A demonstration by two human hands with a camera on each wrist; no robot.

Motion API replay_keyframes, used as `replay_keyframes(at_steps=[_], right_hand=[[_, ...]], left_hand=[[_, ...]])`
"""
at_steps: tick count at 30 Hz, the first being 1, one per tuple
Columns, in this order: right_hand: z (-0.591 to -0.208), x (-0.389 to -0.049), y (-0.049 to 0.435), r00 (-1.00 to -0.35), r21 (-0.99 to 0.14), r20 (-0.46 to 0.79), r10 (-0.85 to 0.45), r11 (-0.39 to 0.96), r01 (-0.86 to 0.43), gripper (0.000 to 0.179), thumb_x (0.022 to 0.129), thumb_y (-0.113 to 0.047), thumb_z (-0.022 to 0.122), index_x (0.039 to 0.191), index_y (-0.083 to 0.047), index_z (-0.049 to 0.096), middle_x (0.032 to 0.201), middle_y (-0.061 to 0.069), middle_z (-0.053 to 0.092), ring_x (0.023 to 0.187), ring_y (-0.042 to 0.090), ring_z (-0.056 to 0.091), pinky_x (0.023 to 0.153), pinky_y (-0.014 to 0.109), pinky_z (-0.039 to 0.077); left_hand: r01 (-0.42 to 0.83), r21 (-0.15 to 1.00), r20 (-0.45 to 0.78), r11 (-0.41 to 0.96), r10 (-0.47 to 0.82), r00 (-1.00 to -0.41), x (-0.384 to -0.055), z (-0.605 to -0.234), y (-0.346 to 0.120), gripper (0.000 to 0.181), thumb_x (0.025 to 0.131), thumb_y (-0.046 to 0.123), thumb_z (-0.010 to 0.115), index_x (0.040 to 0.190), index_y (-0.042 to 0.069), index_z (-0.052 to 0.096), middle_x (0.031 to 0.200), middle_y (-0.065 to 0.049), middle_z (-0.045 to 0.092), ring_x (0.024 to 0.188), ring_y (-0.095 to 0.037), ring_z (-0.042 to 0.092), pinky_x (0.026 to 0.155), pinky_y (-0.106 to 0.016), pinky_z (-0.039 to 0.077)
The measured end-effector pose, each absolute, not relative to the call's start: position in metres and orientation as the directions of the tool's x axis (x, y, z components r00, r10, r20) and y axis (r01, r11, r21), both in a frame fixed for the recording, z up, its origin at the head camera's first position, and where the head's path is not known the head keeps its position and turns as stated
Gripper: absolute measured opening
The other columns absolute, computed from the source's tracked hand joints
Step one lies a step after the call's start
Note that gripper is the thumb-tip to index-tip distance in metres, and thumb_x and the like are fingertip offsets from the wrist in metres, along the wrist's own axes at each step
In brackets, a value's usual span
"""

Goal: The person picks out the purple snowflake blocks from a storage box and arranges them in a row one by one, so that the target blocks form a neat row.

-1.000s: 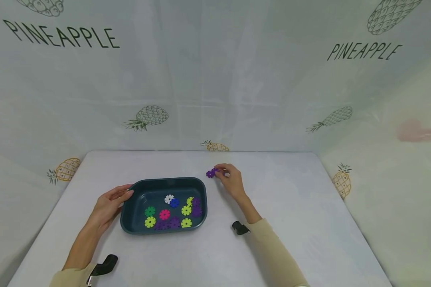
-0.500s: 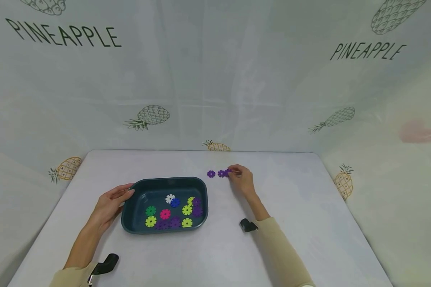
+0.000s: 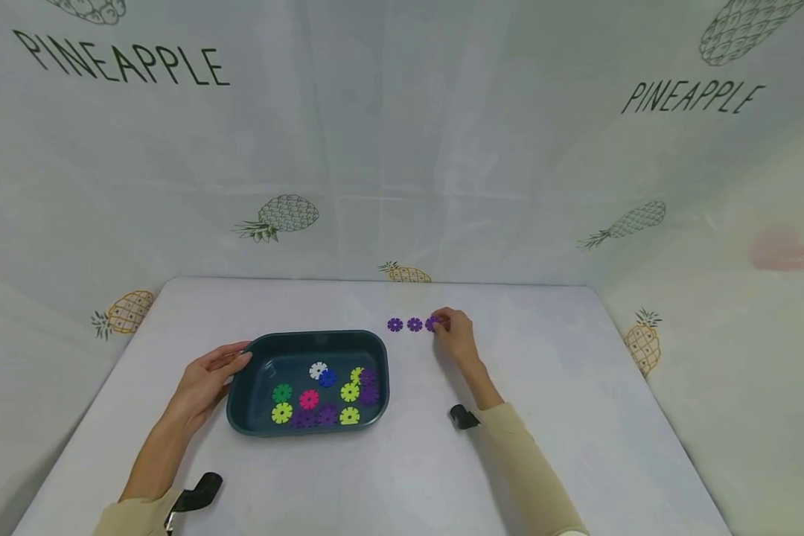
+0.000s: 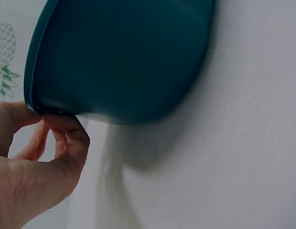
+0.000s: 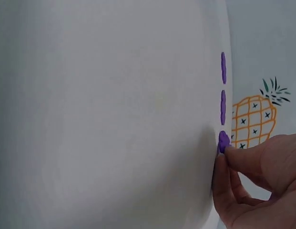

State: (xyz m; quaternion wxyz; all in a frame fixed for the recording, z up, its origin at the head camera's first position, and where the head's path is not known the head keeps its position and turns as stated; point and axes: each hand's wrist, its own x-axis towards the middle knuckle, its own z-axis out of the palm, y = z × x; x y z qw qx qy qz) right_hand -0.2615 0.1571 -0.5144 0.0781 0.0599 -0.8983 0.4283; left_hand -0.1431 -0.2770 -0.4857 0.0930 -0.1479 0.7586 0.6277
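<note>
My left hand [image 3: 204,383] pinches the left rim of a dark teal tray [image 3: 268,368], thumb on top. In the left wrist view, the left hand [image 4: 47,167] grips the rim of that tray [image 4: 124,62] from beside it. Right of the tray, my right hand [image 3: 457,336] pinches a purple notched plastic disc [image 3: 431,324] at the table surface. Two matching purple discs, a left one [image 3: 394,324] and a middle one [image 3: 414,324], lie flat in line with it. The right wrist view shows thumb and finger on the slightly tilted disc [image 5: 223,138].
Inside the tray lie several notched discs: a white one [image 3: 318,371], a blue one [image 3: 327,378], a green one [image 3: 282,393], a pink one [image 3: 309,400], plus yellow and purple ones. The white table [image 3: 543,357] ends at a pineapple-printed curtain [image 3: 442,186].
The right hand has moved right along the table. Purple discs bunched at its fingers are now spread into a row of three, the last still pinched. The left hand keeps its hold.
</note>
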Motion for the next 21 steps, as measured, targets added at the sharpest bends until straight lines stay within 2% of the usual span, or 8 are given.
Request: replay_keyframes(at_steps=[6, 10, 12, 16, 21], right_hand=[[-0.5161, -0.2615, 0.155, -0.965, -0.7, 0.258, -0.045, 0.68, -0.219, 0.014, 0.09, 0.016, 0.062, 0.102, 0.012, 0.07, 0.095, 0.025, 0.066, 0.091, 0.039, 0.064, 0.085, 0.047, 0.055], [-0.5153, -0.2573, 0.1565, -0.947, -0.694, 0.317, -0.052, 0.668, -0.269, 0.01, 0.09, 0.013, 0.063, 0.099, 0.012, 0.068, 0.09, 0.021, 0.064, 0.085, 0.034, 0.062, 0.079, 0.041, 0.055], [-0.5145, -0.2549, 0.1571, -0.949, -0.71, 0.31, -0.056, 0.651, -0.27, 0.01, 0.091, 0.008, 0.067, 0.1, 0.012, 0.067, 0.09, 0.021, 0.062, 0.083, 0.031, 0.059, 0.076, 0.039, 0.053], [-0.5137, -0.2533, 0.1571, -0.968, -0.74, 0.239, -0.077, 0.631, -0.233, 0.022, 0.089, 0.002, 0.074, 0.106, 0.013, 0.065, 0.095, 0.024, 0.059, 0.086, 0.033, 0.057, 0.079, 0.044, 0.051], [-0.514, -0.2547, 0.1579, -0.98, -0.734, 0.187, -0.068, 0.653, -0.186, 0.027, 0.089, 0.002, 0.076, 0.111, 0.013, 0.065, 0.1, 0.025, 0.059, 0.091, 0.034, 0.057, 0.083, 0.046, 0.05]], left_hand=[[-0.34, 0.925, -0.327, 0.168, -0.105, -0.939, -0.1427, -0.4849, -0.2771, 0.07, 0.096, 0.048, 0.069, 0.151, 0.008, 0.049, 0.12, 0.013, 0.06, 0.106, 0.0, 0.057, 0.084, -0.018, 0.05], [-0.341, 0.926, -0.327, 0.165, -0.104, -0.939, -0.1415, -0.4846, -0.2774, 0.07, 0.096, 0.048, 0.07, 0.15, 0.008, 0.049, 0.119, 0.014, 0.06, 0.106, 0.0, 0.057, 0.084, -0.018, 0.049], [-0.34, 0.925, -0.326, 0.168, -0.105, -0.939, -0.1409, -0.4845, -0.2777, 0.07, 0.097, 0.048, 0.069, 0.15, 0.008, 0.049, 0.119, 0.014, 0.06, 0.106, 0.0, 0.057, 0.084, -0.018, 0.049], [-0.336, 0.926, -0.322, 0.171, -0.107, -0.941, -0.1402, -0.4842, -0.2781, 0.07, 0.097, 0.048, 0.069, 0.151, 0.008, 0.049, 0.12, 0.015, 0.06, 0.106, 0.001, 0.057, 0.084, -0.018, 0.049], [-0.334, 0.928, -0.321, 0.162, -0.105, -0.941, -0.1411, -0.4853, -0.2779, 0.07, 0.096, 0.048, 0.07, 0.15, 0.009, 0.05, 0.12, 0.015, 0.06, 0.106, 0.001, 0.057, 0.084, -0.017, 0.049]])
